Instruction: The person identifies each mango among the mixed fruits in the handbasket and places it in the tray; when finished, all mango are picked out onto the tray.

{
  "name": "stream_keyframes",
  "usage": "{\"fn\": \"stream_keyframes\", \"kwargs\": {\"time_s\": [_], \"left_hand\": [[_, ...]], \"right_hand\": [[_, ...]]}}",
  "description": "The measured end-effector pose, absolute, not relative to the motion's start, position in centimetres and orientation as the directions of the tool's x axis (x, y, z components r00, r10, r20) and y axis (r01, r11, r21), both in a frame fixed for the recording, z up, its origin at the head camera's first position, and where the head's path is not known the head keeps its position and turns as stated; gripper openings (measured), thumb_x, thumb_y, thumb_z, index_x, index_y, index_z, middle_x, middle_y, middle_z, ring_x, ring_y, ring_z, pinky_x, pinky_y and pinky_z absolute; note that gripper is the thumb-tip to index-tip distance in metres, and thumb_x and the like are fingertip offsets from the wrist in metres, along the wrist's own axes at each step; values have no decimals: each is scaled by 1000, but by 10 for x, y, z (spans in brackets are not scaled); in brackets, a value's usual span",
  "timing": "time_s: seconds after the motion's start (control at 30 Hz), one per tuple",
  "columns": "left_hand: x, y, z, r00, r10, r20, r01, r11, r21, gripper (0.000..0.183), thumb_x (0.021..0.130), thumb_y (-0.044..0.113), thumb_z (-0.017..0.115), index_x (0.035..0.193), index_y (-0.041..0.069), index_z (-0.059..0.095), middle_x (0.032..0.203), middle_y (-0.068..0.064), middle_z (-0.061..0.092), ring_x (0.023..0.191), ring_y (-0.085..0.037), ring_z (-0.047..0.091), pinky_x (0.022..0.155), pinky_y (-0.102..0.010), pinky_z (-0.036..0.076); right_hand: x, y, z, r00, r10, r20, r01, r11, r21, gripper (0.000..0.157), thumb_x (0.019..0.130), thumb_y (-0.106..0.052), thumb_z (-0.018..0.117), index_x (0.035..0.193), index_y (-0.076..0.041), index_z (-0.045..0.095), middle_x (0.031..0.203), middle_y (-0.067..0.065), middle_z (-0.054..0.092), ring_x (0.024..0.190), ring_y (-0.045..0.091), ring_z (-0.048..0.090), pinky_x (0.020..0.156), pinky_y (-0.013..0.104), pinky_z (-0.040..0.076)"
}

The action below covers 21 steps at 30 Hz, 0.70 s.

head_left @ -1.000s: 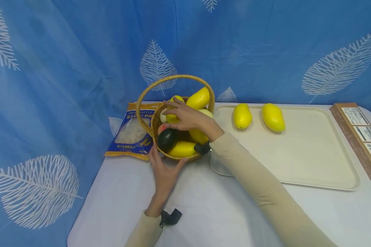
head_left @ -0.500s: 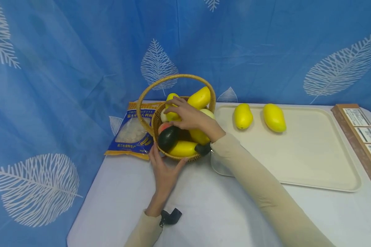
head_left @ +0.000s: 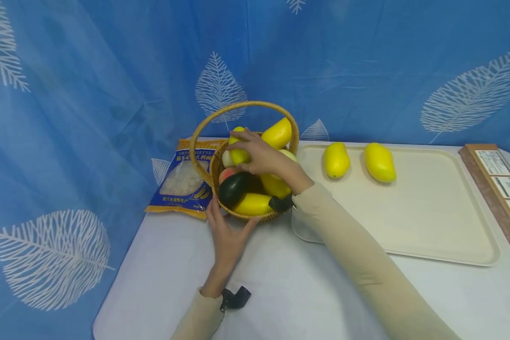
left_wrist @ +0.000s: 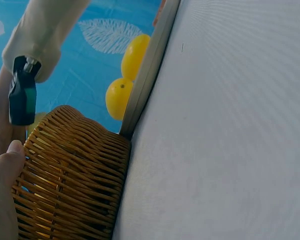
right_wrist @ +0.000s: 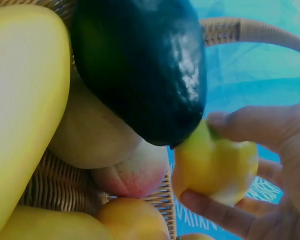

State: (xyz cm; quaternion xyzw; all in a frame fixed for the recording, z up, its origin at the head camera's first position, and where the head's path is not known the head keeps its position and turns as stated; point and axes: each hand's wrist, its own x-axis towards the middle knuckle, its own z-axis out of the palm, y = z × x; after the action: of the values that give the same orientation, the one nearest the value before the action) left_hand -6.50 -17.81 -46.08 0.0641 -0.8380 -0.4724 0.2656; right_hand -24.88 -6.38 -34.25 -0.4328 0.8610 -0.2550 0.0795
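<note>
A smooth, rounded yellow fruit [right_wrist: 215,167], faintly lobed and green near its top, is pinched between thumb and fingers of the right grip [head_left: 261,154], at the far left of the woven basket [left_wrist: 80,175]; whether it touches the rim cannot be told. The left grip [head_left: 228,236] has its thumb and fingers spread against the basket's near wall, on ribbed, honey-brown wicker under a tall arched handle. Inside, a glossy dark green oval fruit [head_left: 233,190] sits near left, a pink-blushed peach [right_wrist: 135,172] beside it, a long yellow fruit [head_left: 252,204] along the near rim. To the left lies a crinkled blue-and-orange plastic bag [head_left: 180,179]. On the right, a flat cream tray [head_left: 433,208] with rounded corners carries two plump mangoes [head_left: 380,163] toward its far edge, all on the white, cloth-covered tabletop [head_left: 280,283].
</note>
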Motion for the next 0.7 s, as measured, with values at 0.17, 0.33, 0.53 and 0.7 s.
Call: {"fn": "stream_keyframes", "kwargs": {"time_s": [0.17, 0.33, 0.53, 0.7], "left_hand": [[-64, -176, -460, -850, -364, 382, 140, 541, 829, 112, 71, 38, 88, 156, 10, 20, 152, -16, 26, 137, -28, 33, 113, -53, 31], [-62, -176, -463, -849, -375, 371, 118, 551, 826, 114, 72, 37, 88, 156, 9, 17, 153, -17, 24, 139, -30, 32, 113, -55, 30], [-62, -176, -463, -847, -374, 379, 122, 557, 822, 114, 71, 38, 88, 157, 10, 18, 153, -17, 25, 138, -30, 33, 110, -53, 35], [-63, -174, -463, -848, -366, 383, 126, 563, 817, 113, 71, 37, 88, 156, 11, 19, 153, -17, 25, 138, -30, 33, 109, -53, 36]], "right_hand": [[-244, -51, -342, -587, -789, 181, -739, 431, -517, 48, 92, -20, 68, 139, -15, 56, 161, 9, 26, 151, 35, 9, 124, 47, 8], [-231, -38, -337, -547, -782, 300, -781, 346, -520, 48, 91, -19, 68, 138, -15, 56, 161, 8, 28, 151, 33, 10, 124, 45, 10], [-200, -12, -322, -467, -723, 509, -858, 231, -459, 47, 89, -18, 71, 134, -14, 59, 157, 12, 34, 150, 34, 16, 121, 51, 18], [-176, 17, -314, -430, -656, 621, -887, 178, -426, 45, 84, -16, 75, 128, -13, 64, 153, 14, 40, 149, 36, 21, 121, 52, 19]]}}
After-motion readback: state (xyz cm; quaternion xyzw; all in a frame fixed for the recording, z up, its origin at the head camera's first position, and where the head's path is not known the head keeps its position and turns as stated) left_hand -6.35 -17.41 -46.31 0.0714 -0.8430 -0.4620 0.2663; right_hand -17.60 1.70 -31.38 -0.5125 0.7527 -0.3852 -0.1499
